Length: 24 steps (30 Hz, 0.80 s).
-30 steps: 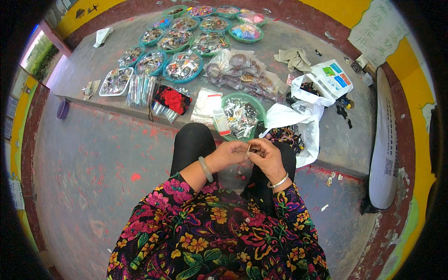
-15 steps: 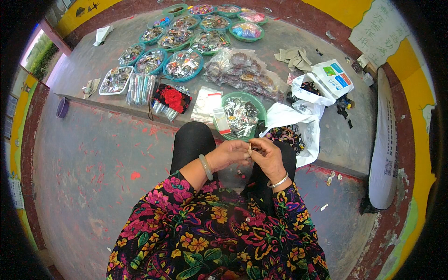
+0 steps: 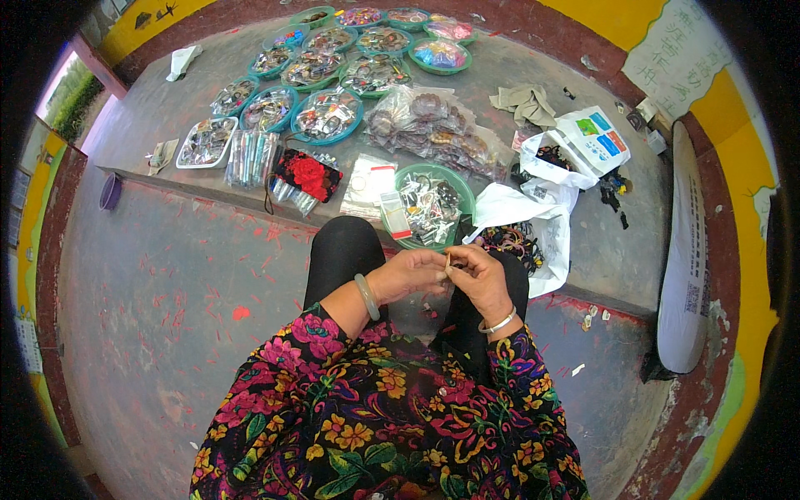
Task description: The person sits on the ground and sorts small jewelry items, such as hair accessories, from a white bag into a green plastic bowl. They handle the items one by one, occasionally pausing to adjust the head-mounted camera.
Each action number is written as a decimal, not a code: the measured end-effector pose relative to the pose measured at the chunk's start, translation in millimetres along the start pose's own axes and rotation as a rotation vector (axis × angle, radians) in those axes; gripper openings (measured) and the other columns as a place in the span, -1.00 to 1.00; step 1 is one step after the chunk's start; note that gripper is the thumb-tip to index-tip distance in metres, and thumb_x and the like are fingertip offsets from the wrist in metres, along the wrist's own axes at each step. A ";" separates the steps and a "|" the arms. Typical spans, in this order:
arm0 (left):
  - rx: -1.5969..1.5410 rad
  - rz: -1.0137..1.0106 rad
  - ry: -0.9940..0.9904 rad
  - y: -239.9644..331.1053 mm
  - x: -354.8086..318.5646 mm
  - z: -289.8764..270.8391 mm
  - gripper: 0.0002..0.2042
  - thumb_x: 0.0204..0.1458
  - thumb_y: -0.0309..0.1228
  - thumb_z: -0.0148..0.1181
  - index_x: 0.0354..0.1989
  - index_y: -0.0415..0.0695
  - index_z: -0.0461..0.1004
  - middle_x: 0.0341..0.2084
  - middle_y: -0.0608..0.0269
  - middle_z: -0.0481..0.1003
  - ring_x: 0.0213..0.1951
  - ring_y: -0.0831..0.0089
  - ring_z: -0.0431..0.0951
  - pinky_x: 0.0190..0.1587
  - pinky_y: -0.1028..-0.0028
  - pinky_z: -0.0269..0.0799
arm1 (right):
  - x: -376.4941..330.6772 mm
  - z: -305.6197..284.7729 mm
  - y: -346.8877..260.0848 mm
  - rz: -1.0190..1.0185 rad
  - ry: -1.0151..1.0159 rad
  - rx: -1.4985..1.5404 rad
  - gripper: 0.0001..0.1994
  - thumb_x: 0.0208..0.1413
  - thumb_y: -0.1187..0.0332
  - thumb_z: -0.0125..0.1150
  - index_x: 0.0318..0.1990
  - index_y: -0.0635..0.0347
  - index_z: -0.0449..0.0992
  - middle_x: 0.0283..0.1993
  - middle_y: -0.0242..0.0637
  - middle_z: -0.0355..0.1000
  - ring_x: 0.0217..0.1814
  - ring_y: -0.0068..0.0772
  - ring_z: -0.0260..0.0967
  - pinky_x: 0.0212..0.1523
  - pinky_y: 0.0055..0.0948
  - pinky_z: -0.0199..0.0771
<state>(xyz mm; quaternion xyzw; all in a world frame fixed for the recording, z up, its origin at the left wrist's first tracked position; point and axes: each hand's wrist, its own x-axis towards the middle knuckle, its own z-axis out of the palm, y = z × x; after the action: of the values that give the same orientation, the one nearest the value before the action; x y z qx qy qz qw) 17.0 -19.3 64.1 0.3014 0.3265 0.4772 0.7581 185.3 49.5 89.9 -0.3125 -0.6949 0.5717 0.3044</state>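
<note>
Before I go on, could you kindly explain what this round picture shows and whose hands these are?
A fisheye camera on a seated person's head looks down, so edges bend. The left hand and right hand meet over the knees, pinching a small thin item, too small to identify. Ahead, on a raised grey platform, sit a green basket of small packets, teal trays of trinkets, a red-and-black floral pouch and white plastic bags.

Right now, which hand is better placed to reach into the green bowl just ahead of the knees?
Probably the right hand. It sits a little nearer the green bowl, almost directly below it, while the left hand lies further to the left. Both hands pinch a small thin piece between them, so either must let go first.
</note>
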 end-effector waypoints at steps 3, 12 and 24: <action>-0.026 0.005 0.009 -4.2 1.5 -4.5 -0.74 0.02 -0.47 0.07 -0.08 -0.17 0.31 -0.22 0.34 0.41 -0.18 0.56 0.43 -0.14 0.51 0.43 | 0.0 -0.5 -0.7 0.010 -0.016 0.033 -0.75 -0.12 0.50 0.19 -0.21 0.31 0.46 -0.32 -0.37 0.35 -0.34 -0.64 0.33 -0.36 -0.69 0.34; 0.123 -0.015 0.007 -3.2 2.3 -4.0 -0.76 0.03 -0.53 0.02 -0.10 -0.18 0.30 -0.19 0.28 0.40 -0.16 0.49 0.44 -0.11 0.43 0.44 | -0.7 -2.0 -3.5 -0.006 -0.056 -0.015 -0.75 -0.11 0.50 0.20 -0.21 0.32 0.46 -0.31 -0.37 0.35 -0.36 -0.64 0.34 -0.39 -0.70 0.34; 0.152 -0.018 -0.019 -5.2 2.8 -6.3 -0.72 0.03 -0.51 0.00 -0.05 -0.19 0.27 -0.15 0.24 0.38 -0.10 0.45 0.41 -0.07 0.39 0.42 | -1.2 -2.9 -4.6 -0.011 -0.065 -0.011 -0.75 -0.12 0.51 0.19 -0.21 0.32 0.46 -0.31 -0.37 0.34 -0.35 -0.65 0.32 -0.38 -0.70 0.33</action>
<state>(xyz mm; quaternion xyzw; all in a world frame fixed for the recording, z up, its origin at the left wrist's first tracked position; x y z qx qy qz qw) 15.7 -17.7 55.7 0.3595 0.3575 0.4412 0.7405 187.9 49.6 94.8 -0.2915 -0.7093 0.5761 0.2831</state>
